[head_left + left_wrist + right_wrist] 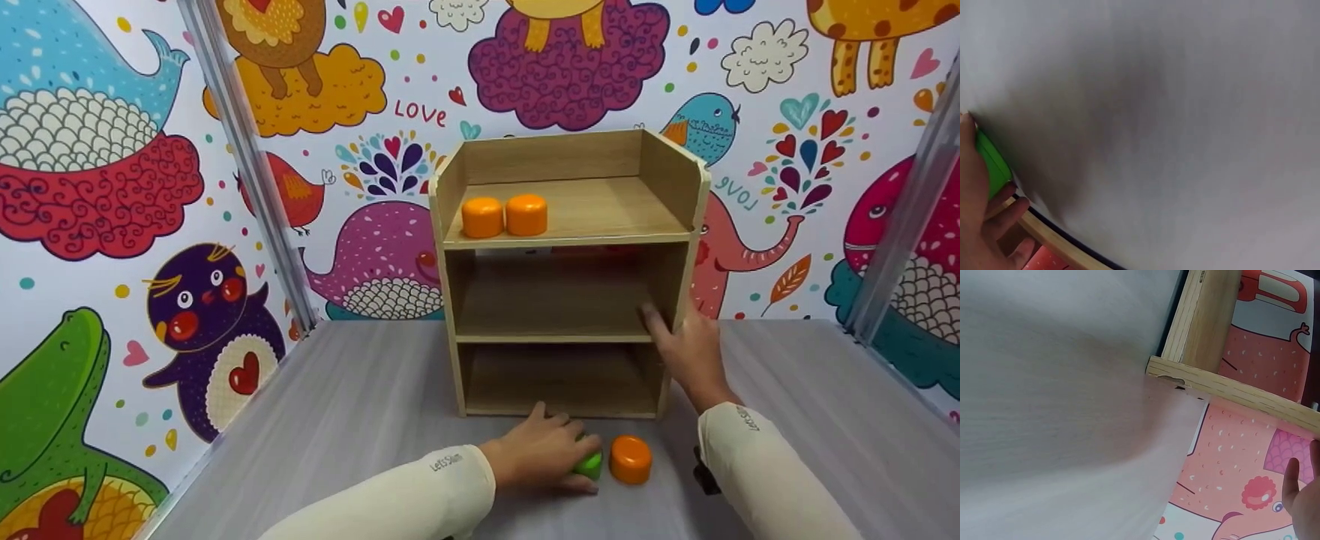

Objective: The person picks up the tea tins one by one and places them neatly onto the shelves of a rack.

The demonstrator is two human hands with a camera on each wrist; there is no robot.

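My left hand [541,450] grips a green block [589,463] with smooth edges on the table, just in front of the shelf's base. In the left wrist view the fingers and thumb lie around the green block [994,163], which they partly cover. Right beside it stands an orange rounded cylinder block [631,459]. Higher up, my right hand [694,356] holds the right side panel of a small wooden shelf [555,339], thumb on the inner side and fingers at the outer side. Two more orange cylinder blocks [482,217] sit side by side on the top tier, at its left front.
The three-tier shelf stands on the grey table [337,420] near the back wall. Walls printed with cartoon animals [375,255] enclose the table, with metal corner posts [251,165] at the left and right.
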